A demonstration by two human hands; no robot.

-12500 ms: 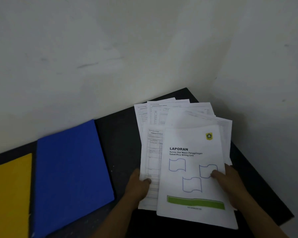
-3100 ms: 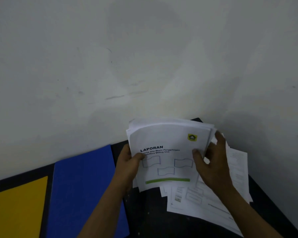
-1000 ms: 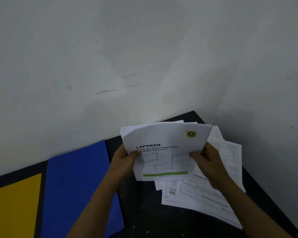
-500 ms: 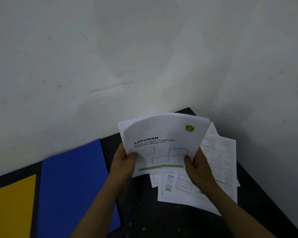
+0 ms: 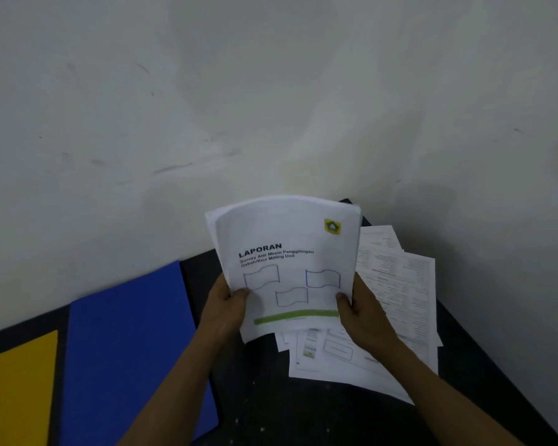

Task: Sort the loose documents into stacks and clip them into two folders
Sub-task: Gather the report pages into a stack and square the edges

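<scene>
LAPORAN stack (image 5: 287,252), pinched by left hand (image 5: 223,313) and right hand (image 5: 364,320), had been tilted more upright, right of the blue folder (image 5: 126,342); squaring was judged nearly finished.

Office: desk (image 5: 271,407), blue folder (image 5: 126,342), paperwork (image 5: 287,239)

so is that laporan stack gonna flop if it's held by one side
Probably floppy: the LAPORAN stack bows at the top though left hand and right hand grip its sides. Likely light: a thin sheaf. Sheets may slip apart, since offset edges show at its left.
</scene>
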